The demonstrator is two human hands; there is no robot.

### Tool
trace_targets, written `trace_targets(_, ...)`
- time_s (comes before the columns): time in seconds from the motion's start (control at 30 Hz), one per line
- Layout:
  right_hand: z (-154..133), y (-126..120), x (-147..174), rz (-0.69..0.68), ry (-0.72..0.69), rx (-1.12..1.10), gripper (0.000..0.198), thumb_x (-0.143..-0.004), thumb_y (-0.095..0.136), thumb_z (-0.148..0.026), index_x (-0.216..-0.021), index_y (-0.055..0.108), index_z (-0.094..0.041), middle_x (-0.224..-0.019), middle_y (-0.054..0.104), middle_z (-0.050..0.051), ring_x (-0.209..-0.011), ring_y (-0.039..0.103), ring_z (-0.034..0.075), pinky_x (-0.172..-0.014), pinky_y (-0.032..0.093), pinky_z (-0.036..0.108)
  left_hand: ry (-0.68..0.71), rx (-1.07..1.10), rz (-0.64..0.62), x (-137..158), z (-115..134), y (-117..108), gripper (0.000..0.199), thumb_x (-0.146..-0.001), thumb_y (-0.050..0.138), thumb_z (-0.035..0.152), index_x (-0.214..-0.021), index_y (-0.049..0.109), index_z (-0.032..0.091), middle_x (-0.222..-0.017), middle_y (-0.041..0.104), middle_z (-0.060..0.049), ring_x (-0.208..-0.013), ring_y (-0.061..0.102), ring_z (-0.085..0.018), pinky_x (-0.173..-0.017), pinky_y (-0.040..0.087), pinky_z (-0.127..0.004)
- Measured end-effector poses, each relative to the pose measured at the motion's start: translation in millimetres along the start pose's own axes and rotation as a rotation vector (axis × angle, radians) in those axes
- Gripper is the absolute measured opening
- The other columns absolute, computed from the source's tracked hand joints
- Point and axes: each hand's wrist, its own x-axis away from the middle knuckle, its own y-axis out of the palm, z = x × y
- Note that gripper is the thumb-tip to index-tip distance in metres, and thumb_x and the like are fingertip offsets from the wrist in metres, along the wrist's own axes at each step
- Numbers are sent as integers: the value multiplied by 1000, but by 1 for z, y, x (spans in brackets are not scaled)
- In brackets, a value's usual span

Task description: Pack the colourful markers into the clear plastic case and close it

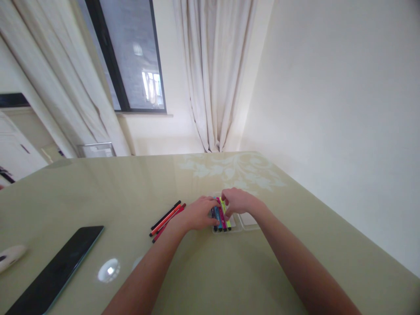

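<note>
A shallow clear plastic case (241, 227) lies open on the table, with dark, blue, magenta and yellow markers side by side in its left half. My left hand (201, 213) reaches over the left edge of the case. Its thumb and fingers are apart, touching the dark and blue markers (219, 221). From the right, my right hand (241, 201) bends its fingers and thumb onto the yellow marker (229, 224), beside the magenta marker (222, 221). Left of my left hand, loose black, orange and red markers (166, 220) lie together on the table.
A black tablet-like device (59, 271) and a white rounded object (12, 256) lie on the left of the glossy pale-green table (131, 188). A white wall (334, 109) runs along the right side. Curtains (216, 78) and a window stand beyond the far edge.
</note>
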Motion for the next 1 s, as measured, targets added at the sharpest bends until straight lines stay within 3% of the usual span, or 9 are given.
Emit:
trace_targets(0.1,-4,1,1,15,30,67,66,-50,93,-48,-103,67,-19,-101,71,9,-90,67,29,-63,42,28,-43,19,41,5,-3,-11,42,-79,73,36,-118,69,22,-121,69,-10,-116,60,-28,-104,43,-38)
trace_targets(0.2,-4,1,3,17,13,47,64,-51,93,-49,-101,66,-21,-101,71,7,-89,66,27,-62,41,27,-195,-11,122,17,-14,-32,24,-83,66,33,-101,74,21,-106,73,-9,-103,65,-26,-93,48,-36)
trace_targets(0.33,-6,-1,5,15,21,57,63,-51,94,-49,-100,66,-22,-101,70,7,-90,66,27,-64,42,27,-469,-120,-9,39,-29,-55,13,-74,70,33,-79,74,21,-85,75,-7,-77,68,-24,-70,48,-31)
trace_targets(0.43,-9,-3,6,9,26,74,61,-52,93,-49,-99,66,-22,-101,70,7,-90,66,27,-63,42,27,-557,-172,-83,47,-30,-56,16,-65,75,34,-77,75,23,-84,76,-8,-75,69,-26,-65,47,-32)
trace_targets(0.63,-7,-3,10,14,1,50,57,-55,92,-46,-100,67,-20,-103,71,8,-91,66,27,-62,41,27,-572,-227,-145,41,-17,-47,17,-55,78,35,-58,69,21,-68,72,-8,-65,66,-27,-61,45,-34)
trace_targets(0.73,-5,-7,15,108,-36,-28,46,-67,86,-43,-103,69,-20,-104,72,8,-93,66,26,-68,44,28,-447,-27,-140,40,-12,-51,16,-62,72,33,-56,66,20,-59,66,-2,-59,62,-21,-57,43,-29)
trace_targets(0.87,-11,-18,28,161,-246,-298,36,-80,76,-45,-105,70,-20,-99,74,6,-89,67,21,-72,47,27,-241,476,-67,32,-3,-53,25,-73,70,43,-78,69,18,-71,70,0,-67,63,-16,-60,45,-25)
trace_targets(1.0,-18,-25,36,97,-363,-518,39,-77,77,-50,-100,71,-19,-90,75,3,-81,68,20,-68,47,26,-207,830,163,15,11,-41,35,-76,75,49,-84,66,16,-77,73,-5,-71,67,-17,-69,52,-28)
